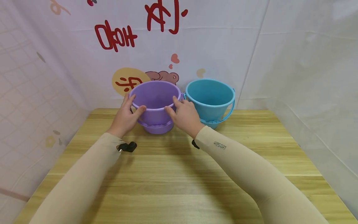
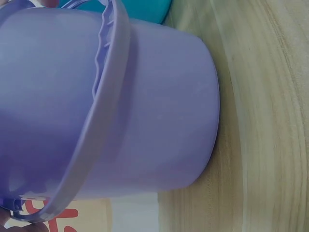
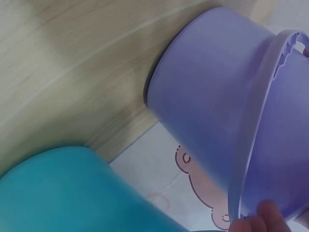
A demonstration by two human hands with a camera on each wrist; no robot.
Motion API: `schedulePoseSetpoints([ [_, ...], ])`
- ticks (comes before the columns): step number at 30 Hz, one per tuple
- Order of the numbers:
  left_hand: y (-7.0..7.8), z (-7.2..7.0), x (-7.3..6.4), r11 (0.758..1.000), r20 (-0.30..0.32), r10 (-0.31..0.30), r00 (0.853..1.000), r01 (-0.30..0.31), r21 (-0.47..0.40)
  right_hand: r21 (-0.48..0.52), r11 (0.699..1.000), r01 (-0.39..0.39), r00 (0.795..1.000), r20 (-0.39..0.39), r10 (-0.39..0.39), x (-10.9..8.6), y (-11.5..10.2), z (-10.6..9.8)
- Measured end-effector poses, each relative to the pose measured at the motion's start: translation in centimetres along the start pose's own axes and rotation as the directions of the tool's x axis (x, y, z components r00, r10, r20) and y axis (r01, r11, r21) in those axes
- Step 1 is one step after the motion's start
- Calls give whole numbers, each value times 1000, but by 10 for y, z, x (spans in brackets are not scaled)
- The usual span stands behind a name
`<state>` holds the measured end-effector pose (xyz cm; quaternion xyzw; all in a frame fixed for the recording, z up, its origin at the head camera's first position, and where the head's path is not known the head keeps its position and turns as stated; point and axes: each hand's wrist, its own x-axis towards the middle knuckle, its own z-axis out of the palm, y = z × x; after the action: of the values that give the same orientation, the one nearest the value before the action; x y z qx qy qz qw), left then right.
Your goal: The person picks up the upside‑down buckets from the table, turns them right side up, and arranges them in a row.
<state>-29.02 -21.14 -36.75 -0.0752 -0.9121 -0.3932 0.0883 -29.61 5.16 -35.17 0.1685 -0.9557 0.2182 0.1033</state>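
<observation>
A purple bucket (image 1: 156,118) stands upright at the back of the wooden table, its handle hanging down across the front. My left hand (image 1: 125,115) holds it by the left side, thumb at the front of the rim and fingers at the side. On the right, my right hand (image 1: 186,115) grips the rim's other side, thumb at the front. Right beside that hand stands a light blue bucket (image 1: 211,113), its handle also lowered. The left wrist view shows the purple bucket's wall (image 2: 164,106) close up. Fingertips (image 3: 268,217) show near the handle's end in the right wrist view.
The wooden table (image 1: 156,180) reaches back to a white printed cloth (image 1: 218,46) with red writing, hung right behind the buckets. More cloth walls (image 1: 313,93) rise along both sides. Black wrist straps (image 1: 128,147) sit at the sleeves.
</observation>
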Motion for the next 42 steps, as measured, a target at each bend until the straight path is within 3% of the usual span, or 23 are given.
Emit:
schedulePoseSetpoints([
  [8,2,1,6,1000,-4,-12,1000,12,-8,86,995,-55,997,66,49,7,1,-4],
  [19,0,1,7,1000,7,-9,1000,9,-19,88,992,-93,991,105,83,9,1,-6],
  [32,2,3,2,999,-42,-9,999,7,-33,136,990,-24,996,85,12,0,-7,-1],
  [42,4,4,2,999,-46,-13,999,11,-35,94,995,-36,998,45,32,4,-6,-1],
])
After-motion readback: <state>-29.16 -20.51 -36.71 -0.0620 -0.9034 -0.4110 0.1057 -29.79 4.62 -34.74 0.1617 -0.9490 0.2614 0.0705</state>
